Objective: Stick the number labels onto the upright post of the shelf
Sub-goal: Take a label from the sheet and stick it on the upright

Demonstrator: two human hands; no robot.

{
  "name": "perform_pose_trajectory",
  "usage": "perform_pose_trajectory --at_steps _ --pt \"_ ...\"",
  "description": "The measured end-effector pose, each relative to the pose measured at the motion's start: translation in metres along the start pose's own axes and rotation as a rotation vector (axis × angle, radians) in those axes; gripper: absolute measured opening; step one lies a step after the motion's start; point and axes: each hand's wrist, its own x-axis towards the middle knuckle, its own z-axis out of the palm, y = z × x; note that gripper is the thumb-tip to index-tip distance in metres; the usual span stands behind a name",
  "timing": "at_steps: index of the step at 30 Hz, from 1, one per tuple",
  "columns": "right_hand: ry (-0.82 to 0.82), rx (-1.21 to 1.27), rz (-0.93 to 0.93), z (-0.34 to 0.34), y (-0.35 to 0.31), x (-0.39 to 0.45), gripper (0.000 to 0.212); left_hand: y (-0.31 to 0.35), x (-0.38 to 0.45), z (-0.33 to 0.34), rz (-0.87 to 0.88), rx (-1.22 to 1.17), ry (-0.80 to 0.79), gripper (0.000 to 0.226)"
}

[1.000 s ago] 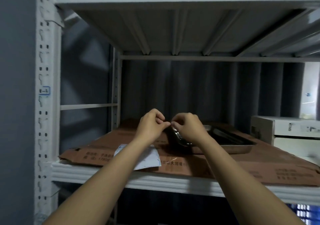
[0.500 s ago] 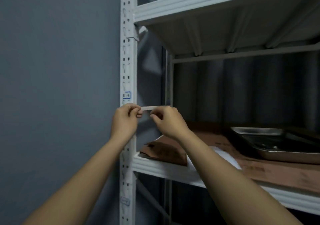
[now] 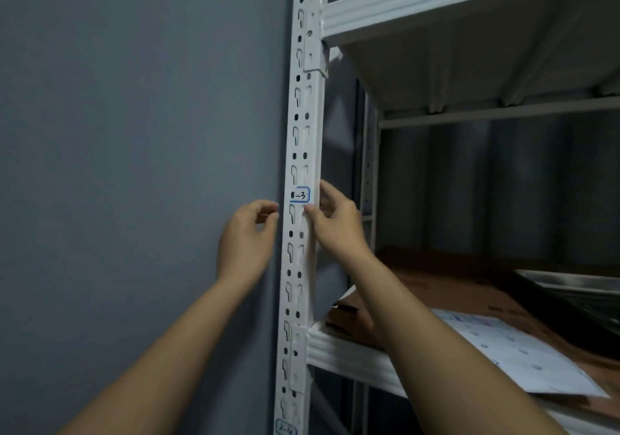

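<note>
The white slotted upright post (image 3: 302, 126) of the shelf runs down the middle of the view. A small blue-bordered label reading "-3" (image 3: 300, 195) is stuck on its front. My right hand (image 3: 337, 225) is at the post's right edge, thumb tip pressing the post just under the label and index finger touching beside it. My left hand (image 3: 246, 238) hovers just left of the post, fingers loosely curled, with nothing visible in it. Another label (image 3: 286, 429) sits low on the post.
A grey wall (image 3: 134, 166) fills the left. On the lower shelf (image 3: 342, 350) lie brown cardboard (image 3: 436, 283), a white label sheet (image 3: 510, 354) and a metal tray (image 3: 577, 288). The upper shelf (image 3: 436, 1) juts out above.
My view swung left from the shelf interior to the post. Both hands carried a small strip to the post; the left hand has let go and the right thumb now presses under the "-3" label.
</note>
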Motion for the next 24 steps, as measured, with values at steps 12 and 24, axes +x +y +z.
perform_pose_trajectory --at_steps 12,24 --pt "-0.033 0.007 0.040 -0.002 0.003 0.004 0.042 0.011 0.006 0.027 -0.070 0.024 0.106 0.009" --pt "0.043 -0.043 0.053 0.014 0.008 0.000 0.045 0.010 0.004 0.037 -0.067 -0.022 0.207 0.010"
